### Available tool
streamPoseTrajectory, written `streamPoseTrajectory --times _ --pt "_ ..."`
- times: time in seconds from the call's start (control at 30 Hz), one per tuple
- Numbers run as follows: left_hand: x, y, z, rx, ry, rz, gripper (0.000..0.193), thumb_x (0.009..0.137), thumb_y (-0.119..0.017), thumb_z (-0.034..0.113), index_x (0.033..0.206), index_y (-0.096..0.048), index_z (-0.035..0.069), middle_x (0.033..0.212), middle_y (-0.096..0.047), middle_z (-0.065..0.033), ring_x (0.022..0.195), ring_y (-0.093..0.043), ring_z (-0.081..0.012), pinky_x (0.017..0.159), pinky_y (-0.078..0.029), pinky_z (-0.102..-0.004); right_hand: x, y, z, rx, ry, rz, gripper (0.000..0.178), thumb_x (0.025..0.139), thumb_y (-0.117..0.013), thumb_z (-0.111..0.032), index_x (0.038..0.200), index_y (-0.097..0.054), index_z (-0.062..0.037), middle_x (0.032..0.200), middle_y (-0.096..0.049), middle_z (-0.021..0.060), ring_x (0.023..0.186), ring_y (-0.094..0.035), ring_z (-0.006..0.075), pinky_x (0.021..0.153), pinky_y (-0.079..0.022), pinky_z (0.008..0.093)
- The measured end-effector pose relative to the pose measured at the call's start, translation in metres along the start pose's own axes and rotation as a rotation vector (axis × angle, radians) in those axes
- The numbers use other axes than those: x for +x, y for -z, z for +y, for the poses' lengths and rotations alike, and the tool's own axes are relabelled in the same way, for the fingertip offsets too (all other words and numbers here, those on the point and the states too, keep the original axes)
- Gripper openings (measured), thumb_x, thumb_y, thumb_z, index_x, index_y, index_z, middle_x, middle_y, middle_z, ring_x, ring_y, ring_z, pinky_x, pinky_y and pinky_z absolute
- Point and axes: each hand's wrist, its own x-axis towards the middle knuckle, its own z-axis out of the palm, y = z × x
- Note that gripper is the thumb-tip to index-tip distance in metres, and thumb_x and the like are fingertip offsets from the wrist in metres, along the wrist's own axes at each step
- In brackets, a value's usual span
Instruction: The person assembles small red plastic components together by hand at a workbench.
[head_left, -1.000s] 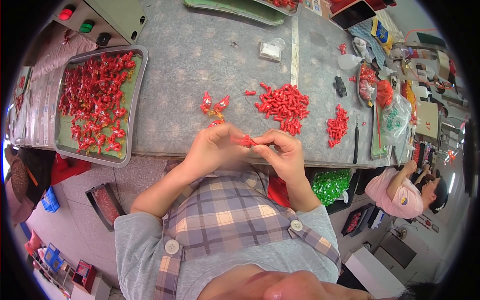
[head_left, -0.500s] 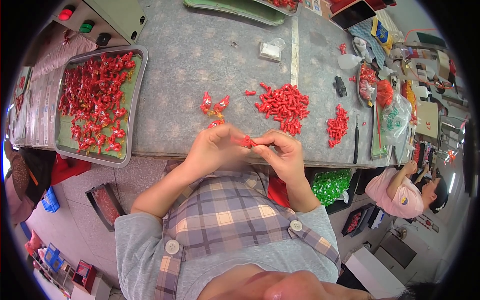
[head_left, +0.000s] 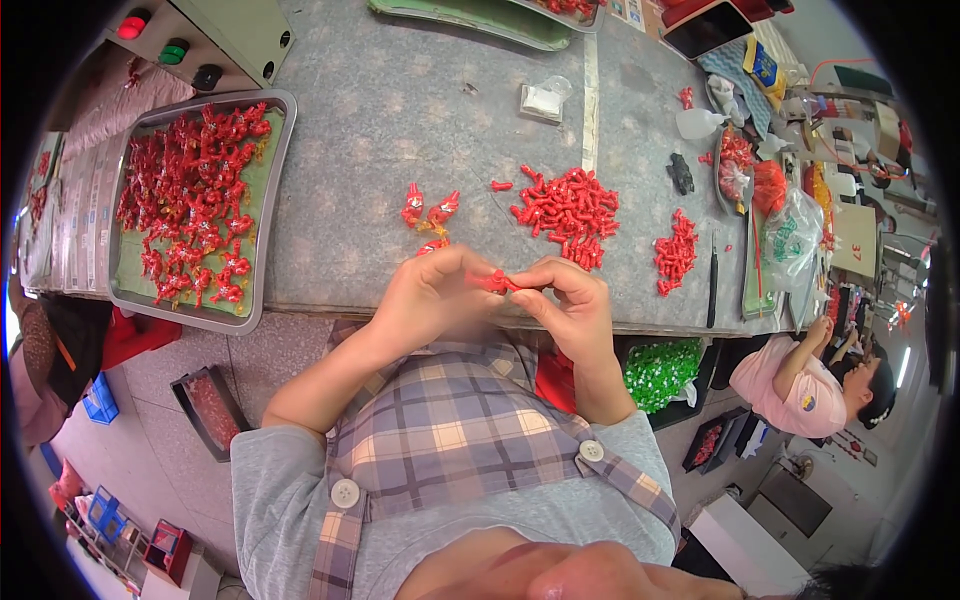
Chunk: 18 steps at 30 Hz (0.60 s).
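Pinching perhaps one red piece point(head_left: 496, 283) | left fingers point(head_left: 462, 259), right fingers point(head_left: 552, 275) | two red piles point(head_left: 568, 212)

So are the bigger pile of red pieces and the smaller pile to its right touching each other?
Apart: in the head view, grey tabletop shows all the way between the bigger pile and the smaller pile.

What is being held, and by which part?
A small red piece: the right hand pinches its right end; the left hand holds its left side, exact grip hidden.
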Motion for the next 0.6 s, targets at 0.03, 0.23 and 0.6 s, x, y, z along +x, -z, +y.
streamPoseTrajectory --times 0.03,0.23,0.6 --pt "0.0 0.0 0.002 0.056 -0.053 0.004 0.02 0.075 -0.069 0.002 0.093 -0.06 0.001 0.094 -0.06 -0.0054 0.086 -0.058 -0.0111 0.074 -0.048 -0.0252 0.001 0.0 -0.001 -0.024 0.019 0.011 0.012 0.074 -0.068 -0.004 0.085 -0.065 -0.0002 0.073 -0.061 0.0067 0.065 -0.057 0.0125 0.06 -0.044 0.0246" --pt "0.004 0.008 -0.004 0.209 -0.358 -0.008 0.02 0.072 -0.068 -0.001 0.09 -0.06 0.004 0.095 -0.063 -0.0076 0.089 -0.06 -0.0163 0.076 -0.047 -0.0281 0.007 0.0 -0.005 -0.283 0.385 0.011 0.021 0.066 -0.074 -0.006 0.085 -0.066 -0.0034 0.071 -0.06 0.0072 0.061 -0.056 0.0188 0.053 -0.042 0.0272" --pt "0.009 0.018 0.002 0.539 -0.723 0.015 0.026 0.067 -0.069 0.001 0.09 -0.057 0.006 0.1 -0.062 -0.0115 0.09 -0.06 -0.0262 0.074 -0.048 -0.0332 0.007 -0.008 -0.001 -0.583 0.713 0.116 0.027 0.059 -0.076 -0.006 0.084 -0.066 -0.0038 0.071 -0.056 0.0034 0.057 -0.052 0.0183 0.048 -0.039 0.0284"
